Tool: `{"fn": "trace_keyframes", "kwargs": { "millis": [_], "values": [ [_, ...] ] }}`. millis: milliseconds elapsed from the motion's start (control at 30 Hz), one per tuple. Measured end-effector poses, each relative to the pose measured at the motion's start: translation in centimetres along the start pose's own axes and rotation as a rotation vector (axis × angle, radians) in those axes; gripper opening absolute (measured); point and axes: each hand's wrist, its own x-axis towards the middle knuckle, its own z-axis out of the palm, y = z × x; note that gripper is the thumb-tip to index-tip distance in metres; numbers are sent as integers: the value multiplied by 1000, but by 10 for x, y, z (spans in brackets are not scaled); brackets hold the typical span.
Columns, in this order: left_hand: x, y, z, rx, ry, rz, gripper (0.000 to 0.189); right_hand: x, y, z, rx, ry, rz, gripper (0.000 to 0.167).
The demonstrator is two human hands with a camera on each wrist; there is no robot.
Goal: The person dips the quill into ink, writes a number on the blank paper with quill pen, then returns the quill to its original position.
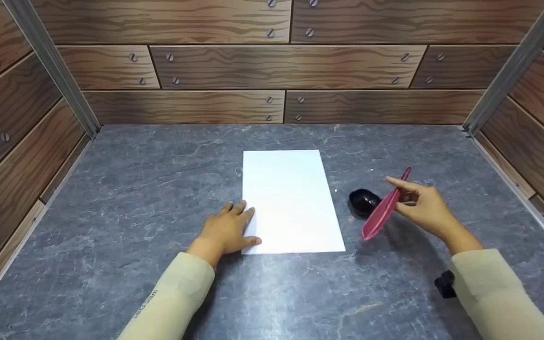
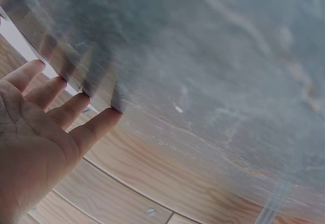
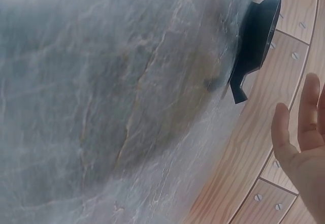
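A white sheet of paper (image 1: 288, 203) lies on the grey marbled table. My left hand (image 1: 227, 229) rests on its lower left side, fingers spread and thumb over the edge; the left wrist view shows these fingers (image 2: 99, 125) straight, with the tips at the surface. To the right, my right hand (image 1: 423, 208) pinches a slim pink leaf-shaped object (image 1: 379, 218) with a narrow upper end. This object slants down and overlaps a black rounded bowl-like thing (image 1: 362, 202) in the head view. The right wrist view shows the black thing (image 3: 256, 36) with a short stem; the pink object is hidden there.
Wood-patterned panels (image 1: 288, 66) wall the table (image 1: 149, 189) at the back and both sides. Grey metal posts (image 1: 52, 61) stand at the back corners. A small black block (image 1: 445, 284) shows beside the right sleeve.
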Motion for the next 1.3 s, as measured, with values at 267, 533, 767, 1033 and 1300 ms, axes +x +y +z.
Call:
{"fn": "trace_keyframes", "kwargs": {
  "millis": [267, 533, 767, 1033, 1300],
  "values": [
    [0, 0, -1, -1, -9, -2, 79, 1, -4, 0, 7, 70, -51, 42],
    [0, 0, -1, -2, -20, -11, 80, 0, -6, 0, 92, 14, 0, 37],
    [0, 1, -1, 10, -24, -16, 81, -2, -8, 1, 130, -16, 28, 34],
    [0, 0, 0, 13, -24, -7, 80, 0, -5, 3, 242, 13, -17, 32],
    [1, -1, 0, -2, -25, -1, 79, 1, -2, 5, 233, 58, -17, 31]
  ]
}}
